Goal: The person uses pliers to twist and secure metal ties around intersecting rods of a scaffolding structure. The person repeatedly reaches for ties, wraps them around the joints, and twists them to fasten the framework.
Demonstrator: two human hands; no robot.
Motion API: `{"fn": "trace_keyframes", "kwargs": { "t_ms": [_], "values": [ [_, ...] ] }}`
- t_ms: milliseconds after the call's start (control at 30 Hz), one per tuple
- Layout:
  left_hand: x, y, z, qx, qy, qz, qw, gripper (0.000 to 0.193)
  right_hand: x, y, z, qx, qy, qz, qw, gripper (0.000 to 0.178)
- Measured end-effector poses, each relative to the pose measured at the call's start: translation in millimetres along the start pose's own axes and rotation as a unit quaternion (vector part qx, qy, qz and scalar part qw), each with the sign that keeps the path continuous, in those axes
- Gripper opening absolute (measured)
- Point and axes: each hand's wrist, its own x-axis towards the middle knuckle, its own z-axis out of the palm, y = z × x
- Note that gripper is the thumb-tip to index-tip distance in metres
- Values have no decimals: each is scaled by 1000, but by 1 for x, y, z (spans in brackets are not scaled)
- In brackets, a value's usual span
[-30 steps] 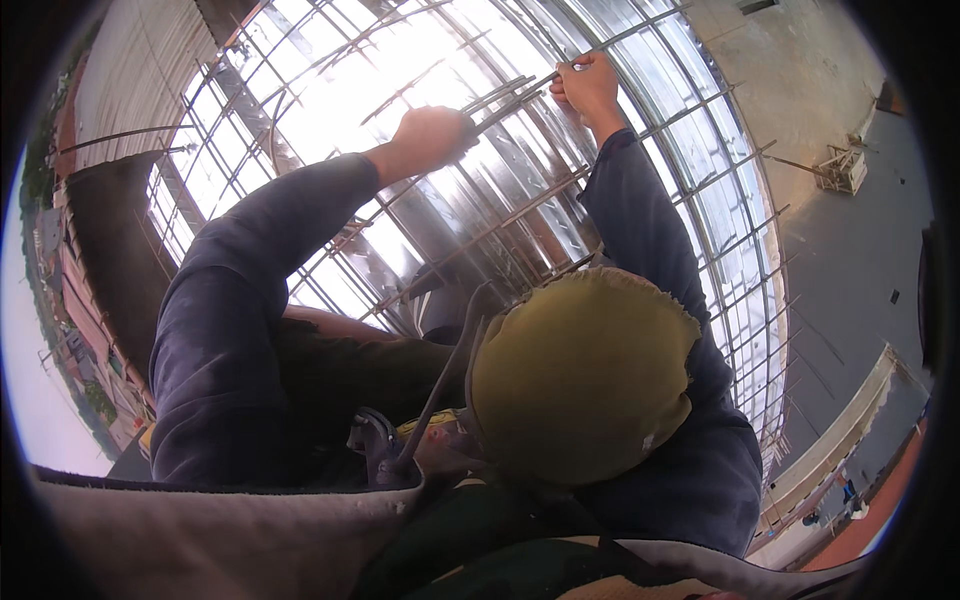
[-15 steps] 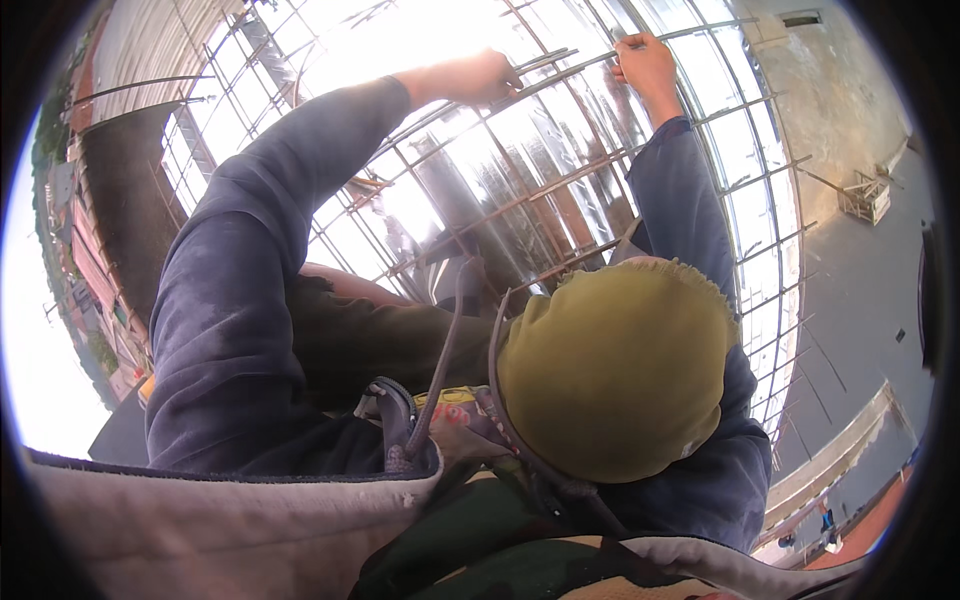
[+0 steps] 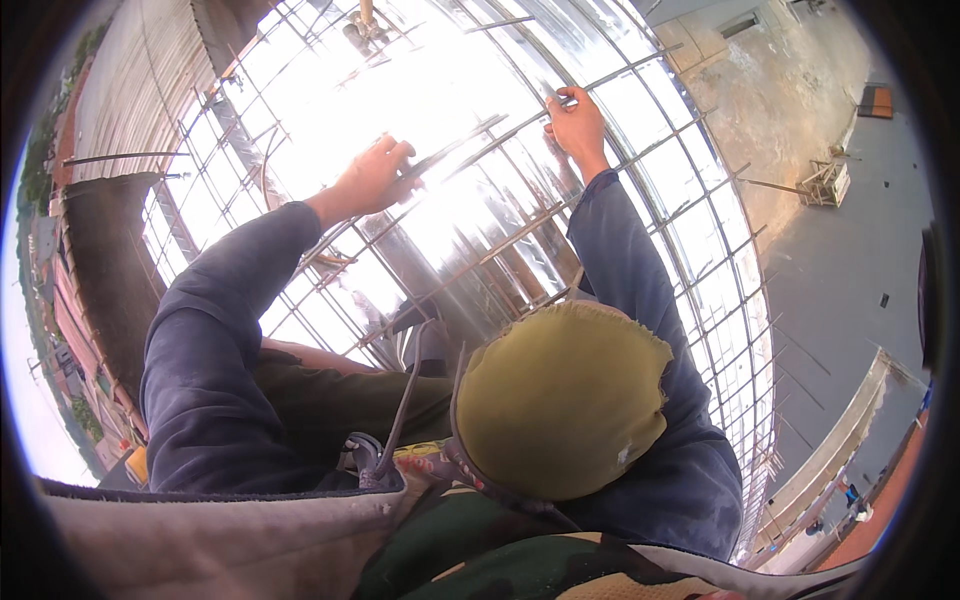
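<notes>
A grid of thin steel rebar (image 3: pixel 520 232) lies ahead of me over shiny, reflective sheeting. My left hand (image 3: pixel 366 182) is left of centre, its fingers apart beside the near end of a rebar piece (image 3: pixel 455 148). Glare washes out part of that hand's outline. Farther right, my right hand (image 3: pixel 579 128) has its fingers curled round a rebar at the grid, thumb opposite the forefinger. Both arms wear dark blue sleeves. A rounded olive cloth shape (image 3: pixel 560 400) blocks the view of the lower middle; what it covers cannot be seen.
A dark panel (image 3: pixel 108 265) and a corrugated sheet (image 3: pixel 140 110) stand at the left, with rooftops beyond. At the right, far below, are a grey floor (image 3: pixel 880 240), a small wooden frame (image 3: pixel 826 184) and a long pale ledge (image 3: pixel 830 450). Loose rebar ends jut from the grid's right edge.
The view has shifted, so the grid appears lower and farther left. My left hand has moved left along the rebar and its fingers have loosened. My right hand keeps its grip at the grid.
</notes>
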Motion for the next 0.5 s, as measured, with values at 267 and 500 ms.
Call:
{"fn": "trace_keyframes", "kwargs": {
  "t_ms": [267,500],
  "values": [
    [-57,-50,8,77,-186,-81,976,30,-13,16,10,40,14,-49,998,54],
    [-31,-84,-9,36,-63,-72,995,34,-46,25,-18,-17,-47,-56,997,52]
  ]
}}
